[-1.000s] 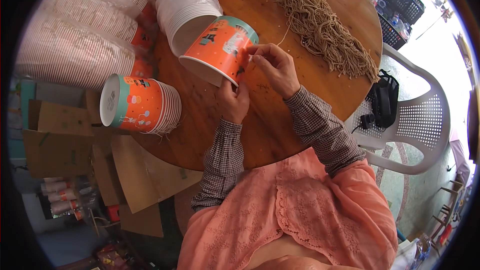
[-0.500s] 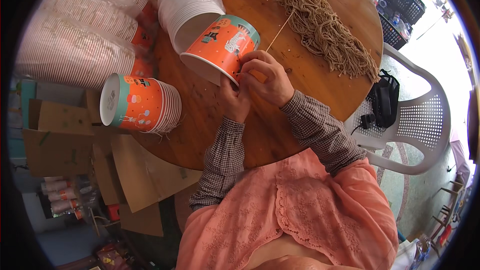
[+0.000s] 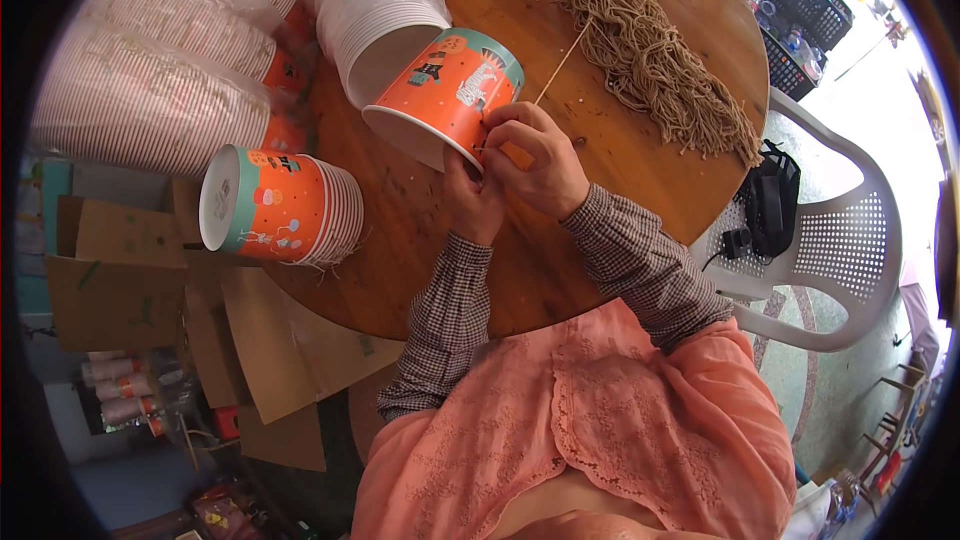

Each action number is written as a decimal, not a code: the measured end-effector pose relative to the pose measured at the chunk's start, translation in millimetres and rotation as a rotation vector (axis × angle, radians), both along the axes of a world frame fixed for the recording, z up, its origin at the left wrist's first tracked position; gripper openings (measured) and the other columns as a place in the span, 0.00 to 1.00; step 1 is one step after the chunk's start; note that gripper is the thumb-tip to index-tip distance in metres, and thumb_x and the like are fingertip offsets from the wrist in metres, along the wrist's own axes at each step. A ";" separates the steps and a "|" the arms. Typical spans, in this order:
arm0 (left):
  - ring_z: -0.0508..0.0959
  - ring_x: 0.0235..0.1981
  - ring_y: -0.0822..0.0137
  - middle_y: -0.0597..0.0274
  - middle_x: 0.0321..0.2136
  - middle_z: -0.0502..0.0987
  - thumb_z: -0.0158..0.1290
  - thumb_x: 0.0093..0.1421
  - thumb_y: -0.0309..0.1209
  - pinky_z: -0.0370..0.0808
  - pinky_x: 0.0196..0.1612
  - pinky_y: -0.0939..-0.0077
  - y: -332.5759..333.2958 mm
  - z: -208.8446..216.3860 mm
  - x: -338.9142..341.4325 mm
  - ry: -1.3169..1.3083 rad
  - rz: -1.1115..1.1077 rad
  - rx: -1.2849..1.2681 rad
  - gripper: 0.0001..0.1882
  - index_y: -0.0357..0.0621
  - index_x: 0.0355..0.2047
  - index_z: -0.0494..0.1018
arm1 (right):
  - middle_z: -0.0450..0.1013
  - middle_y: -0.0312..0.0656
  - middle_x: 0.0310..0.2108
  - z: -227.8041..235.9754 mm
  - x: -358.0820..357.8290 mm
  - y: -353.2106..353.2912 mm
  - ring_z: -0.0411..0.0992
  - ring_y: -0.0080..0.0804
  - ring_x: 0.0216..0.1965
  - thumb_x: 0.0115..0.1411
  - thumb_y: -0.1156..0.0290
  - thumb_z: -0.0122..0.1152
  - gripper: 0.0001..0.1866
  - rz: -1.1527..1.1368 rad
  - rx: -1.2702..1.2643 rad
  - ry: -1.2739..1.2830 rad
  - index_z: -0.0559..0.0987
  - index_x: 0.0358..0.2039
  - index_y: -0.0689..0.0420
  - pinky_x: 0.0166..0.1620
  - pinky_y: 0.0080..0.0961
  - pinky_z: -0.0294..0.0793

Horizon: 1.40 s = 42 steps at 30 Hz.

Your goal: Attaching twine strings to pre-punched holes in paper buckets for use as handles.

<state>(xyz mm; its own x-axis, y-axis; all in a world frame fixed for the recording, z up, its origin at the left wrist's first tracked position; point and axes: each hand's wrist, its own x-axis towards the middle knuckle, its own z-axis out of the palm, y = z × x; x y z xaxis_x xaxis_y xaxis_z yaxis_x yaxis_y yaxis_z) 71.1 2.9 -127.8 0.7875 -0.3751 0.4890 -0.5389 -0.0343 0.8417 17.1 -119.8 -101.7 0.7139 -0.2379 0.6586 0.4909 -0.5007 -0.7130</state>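
An orange and teal paper bucket (image 3: 450,80) lies tilted on its side, its white rim toward me. My left hand (image 3: 474,202) grips that rim, with the thumb outside and the other fingers mostly hidden inside the bucket. Against the bucket's right side, my right hand (image 3: 540,155) is closed in a pinch on a tan cord (image 3: 562,65). The cord runs up from the fingers to a bundle of tan cords (image 3: 655,60) on the table. A short cord end shows by my fingertips at the rim; whether it passes through a hole I cannot make out.
Left of the hands lies a nested stack of similar buckets (image 3: 300,205) with cord ends at its rims. White buckets in plastic (image 3: 375,10) lie behind, and wrapped bucket stacks (image 3: 150,80) fill the far left. Cardboard boxes (image 3: 120,280) stand below the round table (image 3: 400,280); a white chair (image 3: 840,250) is at right.
The bucket and both hands have shifted very slightly to the right. Both grips look the same.
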 end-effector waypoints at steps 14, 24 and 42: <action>0.77 0.45 0.65 0.51 0.51 0.72 0.38 0.67 0.31 0.74 0.49 0.73 -19.3 -42.9 -8.7 0.003 0.307 -0.248 0.25 0.33 0.62 0.62 | 0.73 0.45 0.40 16.7 -34.7 36.3 0.71 0.42 0.42 0.52 0.79 0.60 0.05 0.328 -0.093 -0.230 0.75 0.31 0.60 0.47 0.34 0.70; 0.78 0.42 0.63 0.47 0.44 0.75 0.49 0.60 0.24 0.76 0.43 0.71 -3.9 -1.2 -1.2 0.119 -0.047 -0.114 0.21 0.30 0.53 0.65 | 0.74 0.46 0.43 4.8 -16.6 20.8 0.74 0.42 0.44 0.53 0.76 0.61 0.05 -0.131 0.174 0.134 0.76 0.31 0.62 0.47 0.31 0.74; 0.76 0.44 0.64 0.51 0.46 0.73 0.47 0.63 0.25 0.75 0.45 0.74 -1.9 -0.4 -3.2 0.233 -0.207 -0.290 0.20 0.30 0.55 0.63 | 0.72 0.45 0.41 4.9 -9.7 21.3 0.73 0.42 0.43 0.53 0.76 0.62 0.05 -0.243 0.042 0.071 0.77 0.31 0.60 0.45 0.32 0.74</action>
<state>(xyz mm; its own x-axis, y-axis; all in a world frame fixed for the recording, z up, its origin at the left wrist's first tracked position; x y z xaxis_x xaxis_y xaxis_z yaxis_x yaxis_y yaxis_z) 67.9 1.0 -128.2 0.8123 -0.4099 0.4149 -0.3034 0.3106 0.9008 7.4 -98.5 -96.8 0.6763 -0.4341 0.5951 0.3082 -0.5670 -0.7639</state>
